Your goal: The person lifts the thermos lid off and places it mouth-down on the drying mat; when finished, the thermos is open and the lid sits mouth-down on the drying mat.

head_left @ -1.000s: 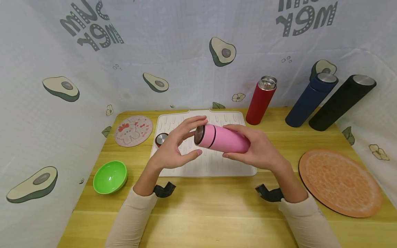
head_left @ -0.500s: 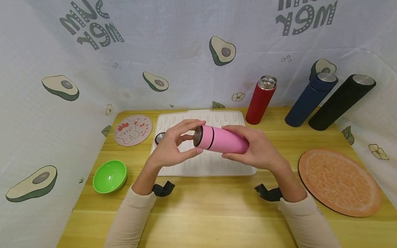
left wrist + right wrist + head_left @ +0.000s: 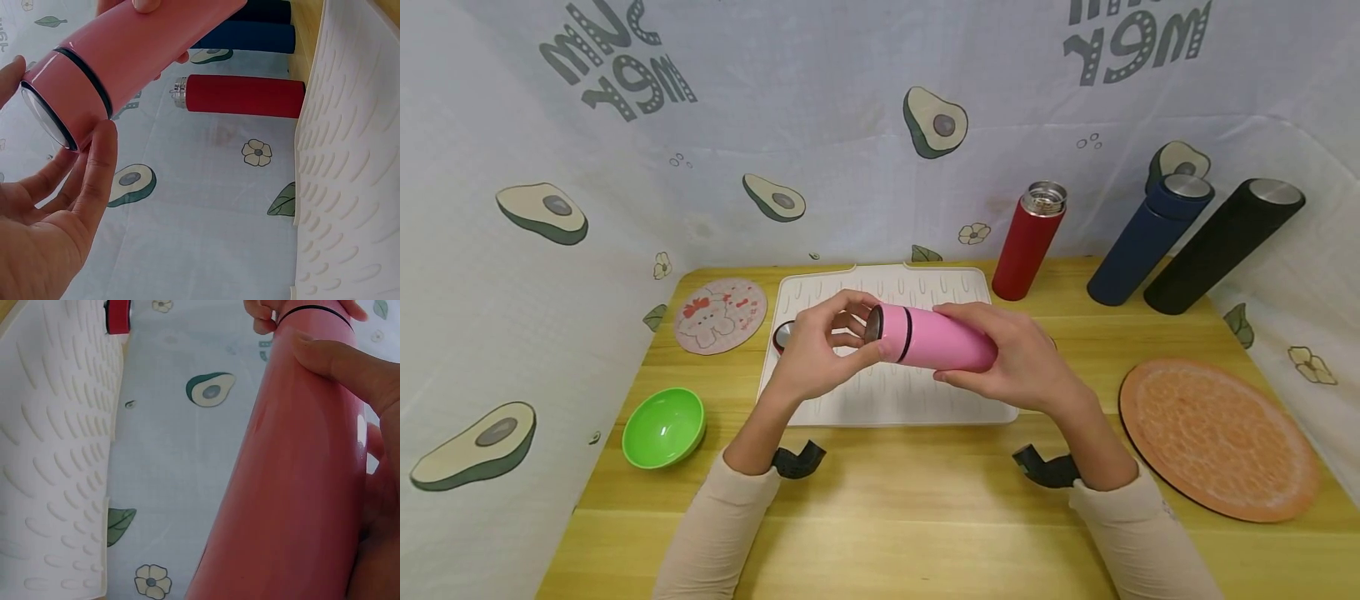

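Note:
A pink thermos (image 3: pixel 946 340) is held tilted on its side above the white drying mat (image 3: pixel 917 400), its lid (image 3: pixel 892 332) seated and pointing left. My right hand (image 3: pixel 1018 354) grips the body from the right, thumb along the near side. At the other end, my left hand (image 3: pixel 820 346) pinches the lid between thumb and fingertips, as the left wrist view also shows with its fingers (image 3: pixel 100 169) against the lid's rim. Behind the left hand, a red lid with a steel top (image 3: pixel 782 335) rests on the mat, partly hidden.
An uncapped red thermos (image 3: pixel 1028 246) stands behind the mat's right corner. Farther right are a blue thermos (image 3: pixel 1150 242) and a black thermos (image 3: pixel 1221 250). A round orange board (image 3: pixel 1217 442) lies at right; a green bowl (image 3: pixel 664 427) and a round rabbit coaster (image 3: pixel 720 317) lie at left.
My left hand has closed in from around the lid's end until its thumb and fingers touch the lid. The pink thermos has shifted slightly left in my right hand.

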`<action>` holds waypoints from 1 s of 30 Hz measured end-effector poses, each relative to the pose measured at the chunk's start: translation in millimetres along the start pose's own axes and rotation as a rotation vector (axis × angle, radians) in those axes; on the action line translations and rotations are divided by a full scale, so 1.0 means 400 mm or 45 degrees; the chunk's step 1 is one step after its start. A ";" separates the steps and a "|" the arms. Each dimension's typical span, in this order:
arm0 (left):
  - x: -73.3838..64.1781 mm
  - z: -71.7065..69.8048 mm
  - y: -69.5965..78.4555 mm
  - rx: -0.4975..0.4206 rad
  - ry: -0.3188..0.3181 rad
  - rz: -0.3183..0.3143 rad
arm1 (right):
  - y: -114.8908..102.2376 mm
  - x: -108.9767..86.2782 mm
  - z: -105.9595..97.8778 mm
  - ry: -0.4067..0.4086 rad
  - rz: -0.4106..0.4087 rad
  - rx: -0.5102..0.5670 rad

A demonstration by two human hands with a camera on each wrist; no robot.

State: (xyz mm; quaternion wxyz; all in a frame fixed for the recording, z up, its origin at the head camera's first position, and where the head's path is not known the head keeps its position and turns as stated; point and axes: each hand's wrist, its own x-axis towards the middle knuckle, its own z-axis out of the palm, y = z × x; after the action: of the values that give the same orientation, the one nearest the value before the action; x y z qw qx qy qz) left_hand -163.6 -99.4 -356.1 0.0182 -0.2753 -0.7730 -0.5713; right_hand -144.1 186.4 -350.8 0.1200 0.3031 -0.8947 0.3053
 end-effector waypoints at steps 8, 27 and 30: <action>0.001 -0.003 0.006 0.001 -0.181 0.203 | 0.004 -0.003 -0.009 0.017 -0.006 0.015; 0.002 0.000 0.005 -0.113 -0.191 0.204 | 0.007 -0.004 -0.011 0.002 0.012 0.045; 0.001 0.002 0.004 -0.111 -0.148 0.109 | 0.006 -0.003 -0.009 0.017 0.010 0.027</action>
State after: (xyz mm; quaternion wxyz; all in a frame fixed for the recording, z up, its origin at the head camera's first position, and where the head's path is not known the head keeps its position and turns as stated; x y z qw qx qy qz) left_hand -163.2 -98.1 -354.9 -0.0144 -0.3412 -0.7347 -0.5862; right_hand -144.7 190.7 -349.6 0.1216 0.2988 -0.8918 0.3172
